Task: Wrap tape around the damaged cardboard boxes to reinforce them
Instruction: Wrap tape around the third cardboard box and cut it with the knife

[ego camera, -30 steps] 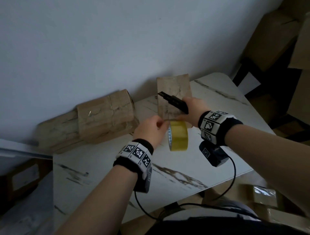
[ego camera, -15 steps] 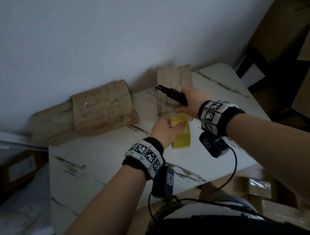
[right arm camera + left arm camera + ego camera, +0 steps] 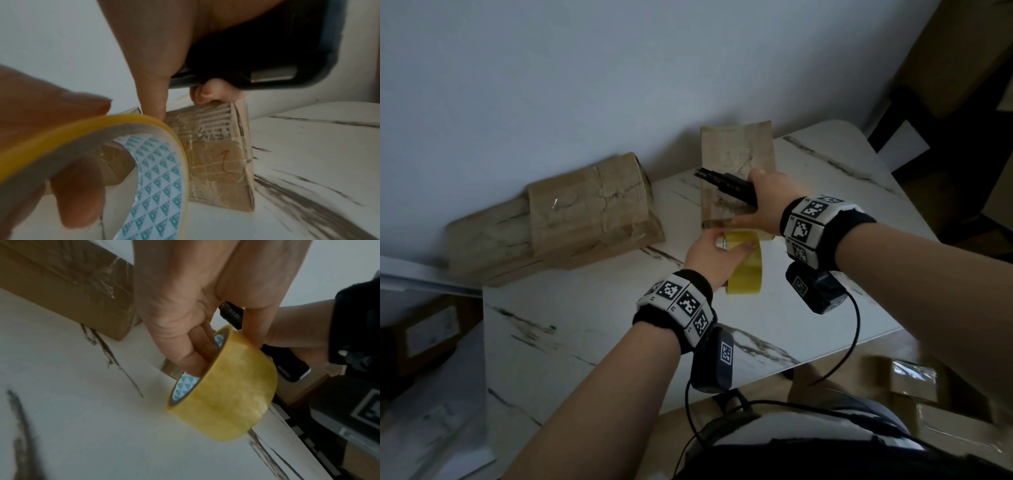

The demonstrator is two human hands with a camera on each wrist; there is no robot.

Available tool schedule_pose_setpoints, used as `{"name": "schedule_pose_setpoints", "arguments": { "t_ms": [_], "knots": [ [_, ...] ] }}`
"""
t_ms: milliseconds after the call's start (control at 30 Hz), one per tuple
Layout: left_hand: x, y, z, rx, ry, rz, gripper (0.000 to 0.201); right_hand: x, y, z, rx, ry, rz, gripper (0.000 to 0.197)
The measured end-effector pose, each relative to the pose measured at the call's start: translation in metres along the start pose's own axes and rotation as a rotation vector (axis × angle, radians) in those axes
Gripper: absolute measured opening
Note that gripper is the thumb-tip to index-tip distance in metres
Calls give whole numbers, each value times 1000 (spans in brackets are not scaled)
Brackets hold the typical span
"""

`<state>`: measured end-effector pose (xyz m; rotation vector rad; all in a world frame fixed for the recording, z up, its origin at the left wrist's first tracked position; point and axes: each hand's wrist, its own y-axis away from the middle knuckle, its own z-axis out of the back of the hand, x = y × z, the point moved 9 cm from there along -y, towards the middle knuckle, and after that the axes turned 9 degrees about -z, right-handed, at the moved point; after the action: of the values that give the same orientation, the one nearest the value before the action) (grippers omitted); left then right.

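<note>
Your left forearm reaches up from the near edge of the worktop (image 3: 585, 342), wrist band facing up. Your left hand (image 3: 709, 255) grips the yellow tape roll (image 3: 744, 270): the fingers (image 3: 191, 356) curl through the roll's core with its blue-and-white lining, the thumb lies on the outer face, and the roll is held on edge just above the marble-patterned surface.

Your right forearm comes in from the right edge, crossing above the roll. Your right hand (image 3: 765, 202) clamps a black utility knife (image 3: 726, 181) in the palm, its tip pointing left, while the stretched index finger (image 3: 154, 91) presses down on the near end of the small cardboard box (image 3: 736, 171). That box lies lengthwise near the far edge, its skin cracked and partly covered in clear tape. The two hands are close together, the roll just in front of the box.

Farther left, against the wall (image 3: 619, 68), a larger taped box (image 3: 589, 205) rests on a longer one (image 3: 489, 240) at the far left corner.
</note>
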<state>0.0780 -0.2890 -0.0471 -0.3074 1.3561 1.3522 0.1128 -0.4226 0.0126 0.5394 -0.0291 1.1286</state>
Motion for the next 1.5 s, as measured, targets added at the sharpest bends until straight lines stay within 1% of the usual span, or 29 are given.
{"name": "schedule_pose_setpoints", "arguments": {
  "t_ms": [133, 300, 433, 567, 800, 933, 967, 1000, 1100, 1133, 1200, 1267, 1367, 1500],
  "knots": [
    [-1, -1, 0, -2, 52, 0, 53, -2, 1, 2, 21, -22, 8, 51],
    [1, -3, 0, 8, 97, -3, 45, -9, 11, 14, 46, -99, 14, 34],
    [1, -5, 0, 14, 131, 4, 39, -16, 25, 33, 25, -19, 47, 26],
    [3, -8, -2, 15, 164, 8, 38, -20, 39, 48, 16, 92, 40, 18],
    [3, -9, -2, 48, 153, -6, 48, -12, 49, 44, 31, 321, 34, 21],
    [4, -8, 1, 43, 151, -16, 41, -5, 52, 41, 29, 376, 27, 22],
    [4, -8, 1, 43, 143, -19, 42, -3, 53, 40, 29, 385, 28, 22],
    [3, -8, 2, 47, 130, -23, 46, -1, 54, 40, 29, 393, 27, 21],
    [0, -7, 4, 44, 55, -55, 64, 3, 55, 40, 18, 422, 14, 17],
    [-1, -8, 5, 40, 27, -66, 66, 4, 55, 39, 15, 435, 12, 16],
    [-2, -9, 5, 35, -7, -83, 60, 6, 54, 37, 12, 454, 13, 14],
    [-1, -10, 5, 31, -2, -68, 54, 8, 53, 33, 10, 469, 12, 13],
    [-1, -12, 6, 22, -34, -68, 54, 8, 52, 30, 7, 485, 7, 11],
    [-2, -12, 9, 11, -72, -79, 44, 2, 57, 33, 13, 447, -7, 9]
  ]
}}
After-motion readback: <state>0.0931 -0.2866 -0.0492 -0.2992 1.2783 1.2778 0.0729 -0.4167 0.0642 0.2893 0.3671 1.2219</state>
